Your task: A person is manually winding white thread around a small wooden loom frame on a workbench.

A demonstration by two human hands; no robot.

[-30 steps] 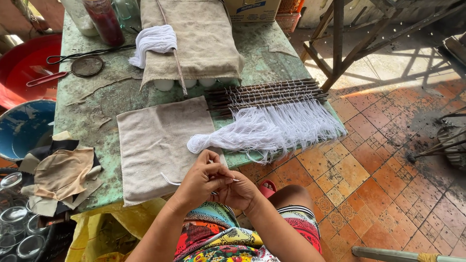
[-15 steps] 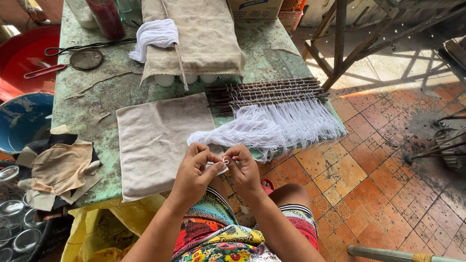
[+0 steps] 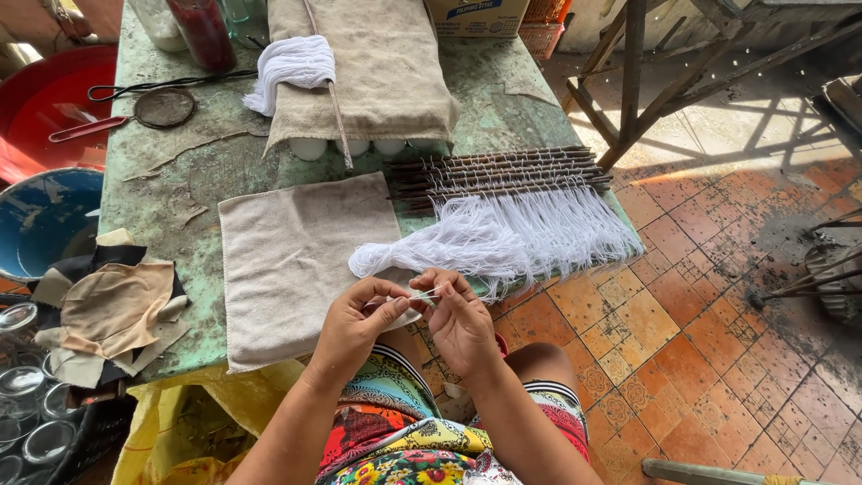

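Both hands' grip [image 3: 422, 301] pinching thin white string [image 3: 503, 238]

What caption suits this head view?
Both hands, left hand and right hand, pinch white threads over a beige cloth.

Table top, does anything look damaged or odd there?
Yes. The green table has paint peeling off in curled strips near the strainer, with bare patches showing. The white threads hang over the table edge by both hands, in a loose bundle.
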